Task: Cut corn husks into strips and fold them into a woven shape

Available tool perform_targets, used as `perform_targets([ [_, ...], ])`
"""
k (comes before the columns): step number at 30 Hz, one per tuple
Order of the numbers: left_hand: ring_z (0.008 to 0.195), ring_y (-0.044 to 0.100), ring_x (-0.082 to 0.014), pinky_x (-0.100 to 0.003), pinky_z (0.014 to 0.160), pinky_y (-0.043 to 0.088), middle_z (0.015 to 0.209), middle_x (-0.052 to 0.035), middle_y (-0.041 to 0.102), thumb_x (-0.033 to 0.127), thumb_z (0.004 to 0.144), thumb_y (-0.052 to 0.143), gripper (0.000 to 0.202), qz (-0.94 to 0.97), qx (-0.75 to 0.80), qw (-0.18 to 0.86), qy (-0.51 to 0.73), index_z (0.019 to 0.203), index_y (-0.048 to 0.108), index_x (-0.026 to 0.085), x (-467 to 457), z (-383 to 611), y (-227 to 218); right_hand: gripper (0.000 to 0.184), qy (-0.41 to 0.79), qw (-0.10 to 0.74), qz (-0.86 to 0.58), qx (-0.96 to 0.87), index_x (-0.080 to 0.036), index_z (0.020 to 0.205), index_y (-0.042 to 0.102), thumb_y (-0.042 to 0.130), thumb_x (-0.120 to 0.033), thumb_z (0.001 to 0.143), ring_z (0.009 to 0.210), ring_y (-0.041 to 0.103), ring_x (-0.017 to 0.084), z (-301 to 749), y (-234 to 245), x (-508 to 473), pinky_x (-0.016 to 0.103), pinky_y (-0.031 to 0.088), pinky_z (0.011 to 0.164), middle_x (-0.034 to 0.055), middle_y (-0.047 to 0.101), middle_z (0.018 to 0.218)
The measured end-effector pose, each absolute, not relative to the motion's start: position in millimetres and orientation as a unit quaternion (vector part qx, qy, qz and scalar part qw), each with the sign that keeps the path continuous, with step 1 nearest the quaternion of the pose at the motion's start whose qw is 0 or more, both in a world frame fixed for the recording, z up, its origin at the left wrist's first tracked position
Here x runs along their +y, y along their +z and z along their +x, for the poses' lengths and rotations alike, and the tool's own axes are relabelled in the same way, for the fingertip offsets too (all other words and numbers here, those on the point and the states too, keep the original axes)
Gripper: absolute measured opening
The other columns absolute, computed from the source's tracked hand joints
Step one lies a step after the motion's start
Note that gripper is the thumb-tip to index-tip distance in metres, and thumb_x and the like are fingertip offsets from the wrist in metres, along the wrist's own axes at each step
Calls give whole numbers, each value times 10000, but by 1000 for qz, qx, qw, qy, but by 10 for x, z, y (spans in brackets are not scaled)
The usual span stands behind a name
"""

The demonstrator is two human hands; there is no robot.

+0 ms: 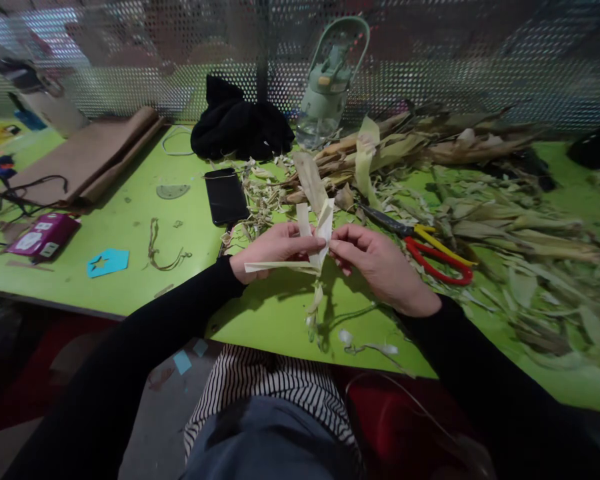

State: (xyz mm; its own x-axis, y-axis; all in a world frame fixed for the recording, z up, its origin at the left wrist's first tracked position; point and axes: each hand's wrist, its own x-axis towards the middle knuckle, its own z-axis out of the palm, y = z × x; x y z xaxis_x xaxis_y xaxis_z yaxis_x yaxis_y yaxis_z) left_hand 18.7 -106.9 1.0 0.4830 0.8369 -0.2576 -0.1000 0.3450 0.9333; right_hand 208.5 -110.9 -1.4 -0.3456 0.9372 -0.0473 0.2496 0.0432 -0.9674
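My left hand [275, 245] was closed on the pale husk strips [325, 227], the thumb laid flat across them and the fingers behind, mostly hidden from me. My right hand [380, 261] had thumb and forefinger drawn together at the right edge of the same strips, its other fingers curled beneath. Between my two hands the strips fanned upward, one long end stuck out leftward across my left wrist, and a twisted tail [315, 303] hung below my fingertips. All this was above the near part of the green table [265, 327], its front edge just ahead of my lap. Bare tabletop lay below my hands, and more stretched to the left, around a loop of twine [155, 247] and a blue paper piece [108, 263]. On the right, room was tighter: the scissors [440, 263] lay near my right hand, with a spread of loose husks [520, 230] beyond. Past my left hand, a phone [226, 197] lay near the shreds, limiting the space ahead.
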Motion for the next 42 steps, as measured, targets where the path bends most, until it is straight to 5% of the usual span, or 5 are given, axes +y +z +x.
perform_targets([
  [8, 697, 566, -77, -236, 693, 464, 838, -13, 650, 227, 860, 655, 120, 612, 408, 582, 347, 888, 627, 113, -1056, 193, -65, 111, 344, 318, -487, -738, -197, 778, 614, 603, -296, 828, 617, 528, 139, 2058, 32, -1143, 275, 402, 568, 12, 634, 706],
  [18, 660, 543, -71, -224, 647, 453, 754, 19, 584, 301, 886, 670, 192, 598, 354, 618, 367, 849, 551, 155, -1090, 221, -14, 150, 481, 322, -491, -651, -211, 818, 576, 594, -359, 832, 512, 459, 110, 2075, -39, -1084, 258, 385, 495, -39, 546, 648],
  [26, 761, 591, -89, -245, 751, 485, 851, -9, 632, 283, 918, 643, 158, 550, 303, 653, 423, 896, 541, 163, -1077, 197, -66, 107, 315, 192, -539, -757, -204, 677, 540, 570, -239, 773, 611, 492, 147, 2147, -89, -955, 277, 344, 566, -2, 594, 662],
  [32, 731, 575, -78, -232, 726, 459, 829, 6, 633, 312, 925, 638, 181, 537, 306, 651, 440, 914, 546, 156, -1022, 179, -89, 200, 476, 342, -452, -672, -203, 995, 642, 589, -361, 884, 626, 510, 125, 2131, -41, -1028, 260, 404, 543, 9, 630, 821],
  [42, 644, 450, -59, -218, 647, 370, 724, 38, 510, 230, 948, 586, 160, 562, 360, 630, 397, 820, 550, 141, -1068, 190, -5, 185, 669, 405, -388, -488, -211, 775, 591, 737, -324, 762, 500, 406, 75, 2121, 33, -1055, 220, 270, 421, -35, 559, 683],
])
